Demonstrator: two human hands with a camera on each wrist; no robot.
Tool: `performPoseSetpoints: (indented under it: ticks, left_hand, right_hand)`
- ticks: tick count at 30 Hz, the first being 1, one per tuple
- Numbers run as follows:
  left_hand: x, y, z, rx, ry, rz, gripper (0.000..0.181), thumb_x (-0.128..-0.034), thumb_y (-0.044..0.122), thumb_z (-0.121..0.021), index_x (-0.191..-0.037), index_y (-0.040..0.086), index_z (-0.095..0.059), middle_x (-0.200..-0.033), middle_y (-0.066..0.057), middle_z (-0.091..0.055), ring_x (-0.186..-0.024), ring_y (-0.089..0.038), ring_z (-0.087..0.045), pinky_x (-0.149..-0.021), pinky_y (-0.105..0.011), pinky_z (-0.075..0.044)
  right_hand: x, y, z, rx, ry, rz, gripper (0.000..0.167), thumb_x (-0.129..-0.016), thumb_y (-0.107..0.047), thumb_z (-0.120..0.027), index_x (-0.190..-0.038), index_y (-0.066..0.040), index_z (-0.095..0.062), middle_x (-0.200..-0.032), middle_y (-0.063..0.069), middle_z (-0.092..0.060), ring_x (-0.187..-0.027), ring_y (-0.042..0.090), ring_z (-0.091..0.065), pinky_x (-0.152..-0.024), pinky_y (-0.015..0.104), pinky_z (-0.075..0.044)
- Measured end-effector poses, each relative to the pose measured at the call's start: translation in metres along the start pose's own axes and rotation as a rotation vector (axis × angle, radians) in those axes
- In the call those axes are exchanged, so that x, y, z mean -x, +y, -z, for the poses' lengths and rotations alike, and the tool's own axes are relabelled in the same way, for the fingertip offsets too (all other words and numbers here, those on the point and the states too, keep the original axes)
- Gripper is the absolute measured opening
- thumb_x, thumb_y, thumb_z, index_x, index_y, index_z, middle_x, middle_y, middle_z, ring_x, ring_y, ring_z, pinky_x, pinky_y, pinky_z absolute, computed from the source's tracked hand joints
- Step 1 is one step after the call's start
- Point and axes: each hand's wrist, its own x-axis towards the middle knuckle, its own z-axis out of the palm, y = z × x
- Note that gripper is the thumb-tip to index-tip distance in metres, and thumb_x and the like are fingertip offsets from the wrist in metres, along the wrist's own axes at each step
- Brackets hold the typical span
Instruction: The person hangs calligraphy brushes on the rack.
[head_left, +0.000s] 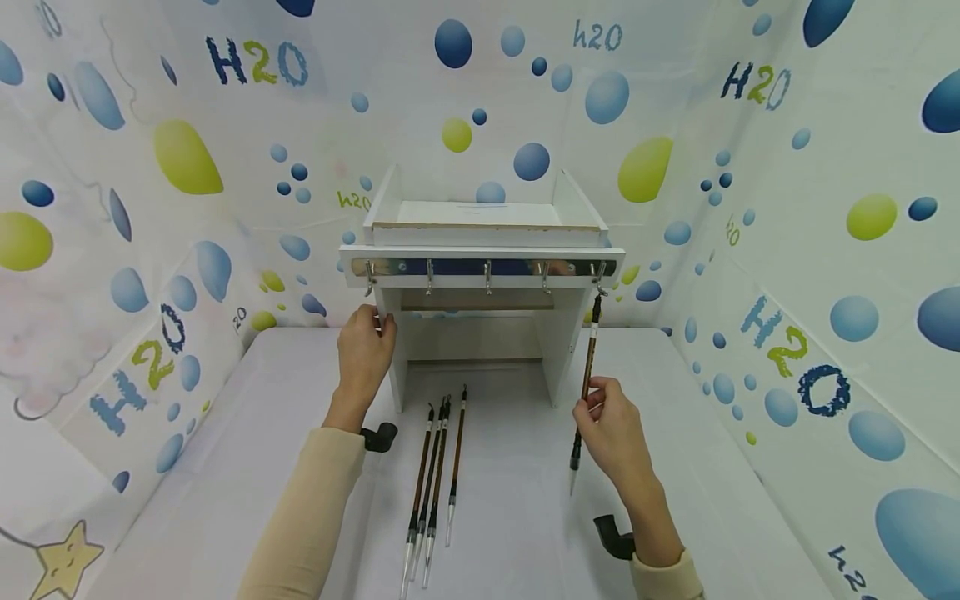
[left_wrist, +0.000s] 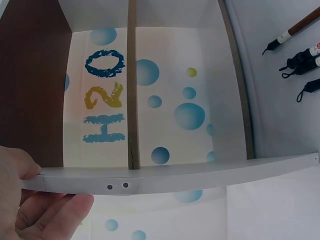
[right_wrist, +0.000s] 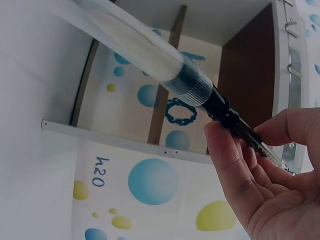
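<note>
A calligraphy brush (head_left: 589,358) with a brown handle and a clear cap over its pale bristles hangs bristle end down in my right hand (head_left: 617,433). The thumb and fingers pinch its handle. Its top end meets the rightmost hook (head_left: 599,273) of the shelf's rail; whether the loop is over the hook I cannot tell. My left hand (head_left: 362,354) grips the left side panel (left_wrist: 150,179) of the white shelf (head_left: 480,237), thumb on one face and fingers on the other. Several more brushes (head_left: 458,450) lie on the table below the shelf, their looped ends toward it.
A metal rail (head_left: 457,267) with several hooks runs along the shelf's front. The shelf stands on a white-covered table (head_left: 510,500). Behind and at both sides rise walls (head_left: 330,167) printed with blue and green dots. A black wrist mount (head_left: 613,537) sticks out by the right wrist.
</note>
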Motion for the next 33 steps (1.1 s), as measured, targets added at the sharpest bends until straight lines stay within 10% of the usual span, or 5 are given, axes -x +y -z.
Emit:
performPoseSetpoints:
  ticks: [33]
  left_hand:
    - [0.0003, -0.0011, -0.0005, -0.001, -0.011, 0.013, 0.021, -0.0956, 0.01, -0.061, -0.1, -0.01, -0.063, -0.092, -0.028, -0.067, -0.081, -0.041, -0.07, -0.069, -0.052, -0.057]
  right_hand:
    - [0.0034, 0.0008, 0.0008, -0.015, 0.054, -0.006, 0.037, -0.092, -0.009, -0.067, -0.122, 0.003, -0.049, -0.089, 0.014, -0.065, -0.07, 0.018, -0.062, -0.057, 0.018, -0.05]
